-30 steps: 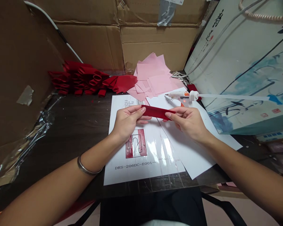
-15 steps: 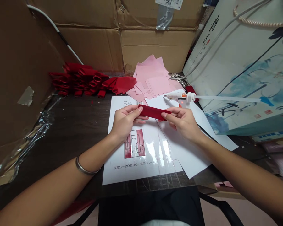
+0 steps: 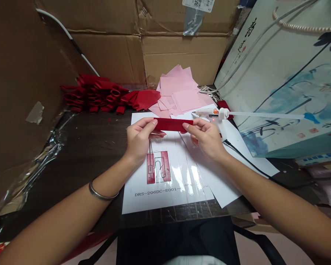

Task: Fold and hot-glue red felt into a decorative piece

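A dark red folded strip of fabric is stretched level between my two hands, above the printed sheet. My left hand pinches its left end between thumb and fingers. At the other end, my right hand grips it with the thumb on top. Below lies the printed sheet, showing a red-and-white diagram and lettering. Just beyond my right hand rests a white glue gun with a long glue stick in its back; a lit red dot shows on its body.
Red folded fabric pieces are heaped at the back left. Pink paper squares lie at the back centre, beside small metal clips. Cardboard walls the back, and a painted panel stands right. A black cord crosses the right side.
Both hands have shifted left and slightly up with the red strip, which has turned from sloping to nearly level. More of the glue gun and its cord shows now.
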The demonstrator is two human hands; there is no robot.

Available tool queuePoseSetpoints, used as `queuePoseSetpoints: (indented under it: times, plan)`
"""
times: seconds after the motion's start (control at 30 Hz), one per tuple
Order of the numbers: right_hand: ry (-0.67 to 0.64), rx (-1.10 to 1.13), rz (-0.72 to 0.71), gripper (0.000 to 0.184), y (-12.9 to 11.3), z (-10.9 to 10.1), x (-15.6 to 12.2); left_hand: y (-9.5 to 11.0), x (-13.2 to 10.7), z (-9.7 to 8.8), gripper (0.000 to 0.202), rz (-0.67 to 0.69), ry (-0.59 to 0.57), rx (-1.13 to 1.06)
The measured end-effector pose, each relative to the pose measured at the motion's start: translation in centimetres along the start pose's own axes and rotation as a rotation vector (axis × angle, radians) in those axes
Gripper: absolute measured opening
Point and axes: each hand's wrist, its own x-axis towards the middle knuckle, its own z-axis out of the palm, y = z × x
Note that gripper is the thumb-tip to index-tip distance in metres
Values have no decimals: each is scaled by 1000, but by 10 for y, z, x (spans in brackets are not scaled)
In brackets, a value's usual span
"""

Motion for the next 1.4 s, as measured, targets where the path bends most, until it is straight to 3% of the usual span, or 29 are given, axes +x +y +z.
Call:
queuePoseSetpoints:
  times: [0.2, 0.37, 0.47, 0.53, 0.63, 0.73, 0.83, 0.93, 1.0, 1.1, 1.27, 1.4]
  plan:
    - [-38, -59, -34, 16, 3, -7, 1, 3, -4, -3, 22, 70, -200, 204]
    - [-51, -82, -52, 10, 0, -8, -3, 1, -2, -1, 21, 46, -185, 229]
    - [-112, -80, 1, 18, -4, -7, -7, -2, 2, -4, 24, 27, -181, 252]
    - [-112, -117, 41, 19, -4, -6, -9, -2, 4, -6, 27, 136, -157, 354]
    - [-115, -135, 115, 15, 0, -5, -10, 1, 5, -9, 45, 501, -155, 690]
    - [-161, -115, 158, 13, 6, -4, -10, 3, 5, -11, 54, 749, -341, 1014]
    - [-233, -153, 160, 19, 8, -4, -7, 2, 5, -12, 37, 710, -517, 1154]
    - [-267, -253, 169, 38, 1, -7, -9, 0, 7, -14, 29, 633, -517, 1162]
    - [-216, -306, 154, 48, -7, -12, -15, 0, 9, -16, 29, 622, -491, 1153]
    - [-114, -381, 118, 47, -19, -28, -32, 0, 11, -18, 28, 622, -476, 1150]
    - [-88, -581, 49, 30, -28, -58, -50, 0, 10, -15, 29, 602, -439, 1062]
    - [-99, -618, -75, 22, -34, -53, -40, 2, 6, -12, 30, 645, -469, 957]
